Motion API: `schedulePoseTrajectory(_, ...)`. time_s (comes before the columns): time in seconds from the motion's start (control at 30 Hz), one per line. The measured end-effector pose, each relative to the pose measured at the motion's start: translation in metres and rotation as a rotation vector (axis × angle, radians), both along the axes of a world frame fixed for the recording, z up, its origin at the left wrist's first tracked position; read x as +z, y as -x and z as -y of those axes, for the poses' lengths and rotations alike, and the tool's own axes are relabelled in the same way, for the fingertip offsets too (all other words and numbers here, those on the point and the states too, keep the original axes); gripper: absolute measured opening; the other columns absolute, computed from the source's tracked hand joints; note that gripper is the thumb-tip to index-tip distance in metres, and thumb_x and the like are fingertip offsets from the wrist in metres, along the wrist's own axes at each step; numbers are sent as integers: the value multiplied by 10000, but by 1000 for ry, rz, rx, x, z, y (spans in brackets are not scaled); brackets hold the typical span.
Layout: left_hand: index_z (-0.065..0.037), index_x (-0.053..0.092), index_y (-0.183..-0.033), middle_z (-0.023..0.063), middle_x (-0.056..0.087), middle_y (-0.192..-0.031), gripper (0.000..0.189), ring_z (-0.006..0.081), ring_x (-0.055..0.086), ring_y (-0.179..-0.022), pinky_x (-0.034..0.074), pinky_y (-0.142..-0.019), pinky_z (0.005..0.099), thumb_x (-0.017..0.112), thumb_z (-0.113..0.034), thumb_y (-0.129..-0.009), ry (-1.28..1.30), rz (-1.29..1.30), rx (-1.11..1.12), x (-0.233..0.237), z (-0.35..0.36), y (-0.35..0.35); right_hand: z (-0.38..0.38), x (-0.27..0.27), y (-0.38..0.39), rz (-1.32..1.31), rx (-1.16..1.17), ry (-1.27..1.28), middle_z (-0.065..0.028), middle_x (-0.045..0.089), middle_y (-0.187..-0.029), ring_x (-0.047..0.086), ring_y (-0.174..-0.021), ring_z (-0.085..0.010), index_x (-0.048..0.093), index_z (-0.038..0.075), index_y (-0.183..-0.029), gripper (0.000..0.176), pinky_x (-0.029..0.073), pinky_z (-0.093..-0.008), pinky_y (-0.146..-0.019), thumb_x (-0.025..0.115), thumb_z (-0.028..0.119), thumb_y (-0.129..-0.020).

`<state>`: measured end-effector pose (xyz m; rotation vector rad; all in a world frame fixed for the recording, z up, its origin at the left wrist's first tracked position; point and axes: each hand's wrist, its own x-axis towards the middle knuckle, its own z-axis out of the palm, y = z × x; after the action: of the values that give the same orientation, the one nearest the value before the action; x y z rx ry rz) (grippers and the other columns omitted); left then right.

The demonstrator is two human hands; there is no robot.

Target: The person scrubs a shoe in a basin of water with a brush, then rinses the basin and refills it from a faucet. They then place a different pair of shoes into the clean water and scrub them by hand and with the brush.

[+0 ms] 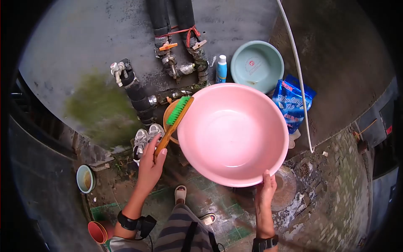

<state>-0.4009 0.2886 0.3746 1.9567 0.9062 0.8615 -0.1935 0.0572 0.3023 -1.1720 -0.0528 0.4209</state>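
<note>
My left hand (pixel 152 163) is closed around the lower end of a wooden brush (pixel 174 125), the handle running up out of my grip. The brush's long axis slants from lower left, at my fingers, to upper right, its head end pointing away from me. The green bristles (pixel 178 110) face up and to the left, away from the pink basin (pixel 233 136). The head lies beside the basin's left rim; I cannot tell whether they touch. My right hand (pixel 266 189) pinches the basin's near right edge, thumb over the rim, other fingers partly hidden. The basin's round mouth faces up towards me. Sneakers (pixel 145 138) sit just beyond my left hand.
</note>
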Motion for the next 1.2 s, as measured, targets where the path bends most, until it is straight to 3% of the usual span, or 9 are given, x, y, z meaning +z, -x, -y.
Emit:
schedulePoseTrajectory(0.23, -20, 430, -1210, 145, 509, -923, 439, 289, 517, -819, 419, -720, 345, 569, -154, -815, -197, -136, -151, -18, -86, -10, -166, -70, 26, -103, 89, -20, -33, 586, -909, 524, -791, -84, 538, 15, -982, 180, 417, -238, -728, 498, 157, -880)
schedulePoseTrajectory(0.57, -89, 471, -1175, 104, 536, -988, 464, 287, 488, -940, 388, -785, 405, 592, -205, -742, -233, -469, -562, -121, -191, -62, -238, -136, 16, -177, -96, 99, -39, 585, -864, 562, -758, -120, 549, 6, -986, 218, 462, -247, -681, 469, 100, -806)
schedulePoseTrajectory(0.77, -121, 492, -1140, 76, 549, -1009, 428, 262, 494, -992, 370, -780, 449, 581, -281, -753, -118, -633, -639, -177, -198, -91, -234, -130, 3, -168, -65, 136, -73, 577, -945, 562, -843, -155, 522, -11, -1047, 285, 461, -284, -751, 493, 146, -812)
schedulePoseTrajectory(0.87, -164, 469, -1202, 75, 531, -1067, 485, 254, 473, -1054, 354, -842, 443, 598, -247, -742, -55, -800, -702, -183, -197, -99, -225, -108, -8, -245, 105, 204, -87, 569, -988, 556, -886, -173, 500, -25, -1086, 329, 462, -299, -789, 496, 180, -828)
schedulePoseTrajectory(0.93, -183, 467, -1200, 71, 523, -1085, 491, 248, 476, -1058, 357, -836, 452, 611, -244, -735, -41, -825, -704, -186, -194, -97, -217, -87, -25, -268, 407, 583, -93, 571, -987, 566, -871, -187, 507, -31, -1085, 351, 470, -310, -790, 474, 235, -859)
schedulePoseTrajectory(0.97, -183, 467, -1200, 71, 523, -1085, 491, 248, 476, -1058, 357, -836, 452, 611, -244, -735, -29, -827, -697, -187, -192, -97, -208, -85, -41, -102, 556, 759, -95, 585, -936, 577, -830, -178, 524, -37, -1065, 392, 481, -313, -761, 437, 301, -888)
schedulePoseTrajectory(1.0, -168, 473, -1178, 63, 524, -1082, 465, 247, 483, -1053, 369, -823, 462, 604, -212, -733, -9, -850, -687, -186, -190, -96, -204, -76, -58, -101, 569, 763, -95, 585, -936, 577, -830, -178, 524, -37, -1065, 392, 481, -313, -761, 437, 301, -888)
schedulePoseTrajectory(1.07, -154, 480, -1156, 54, 526, -1080, 441, 245, 489, -1049, 382, -811, 471, 597, -181, -732, 21, -881, -681, -196, -185, -91, -201, -52, -86, 264, 563, 1065, -66, 590, -794, 547, -749, -111, 553, -20, -895, 343, 440, -247, -660, 474, 314, -896)
schedulePoseTrajectory(1.2, -136, 471, -1167, 65, 514, -1116, 445, 257, 501, -1039, 409, -794, 442, 584, -169, -738, 56, -796, -622, -219, -178, -96, -253, -11, -125, 460, 353, 664, -85, 595, -887, 559, -816, -125, 534, -14, -984, 204, 436, -249, -753, 511, 162, -883)
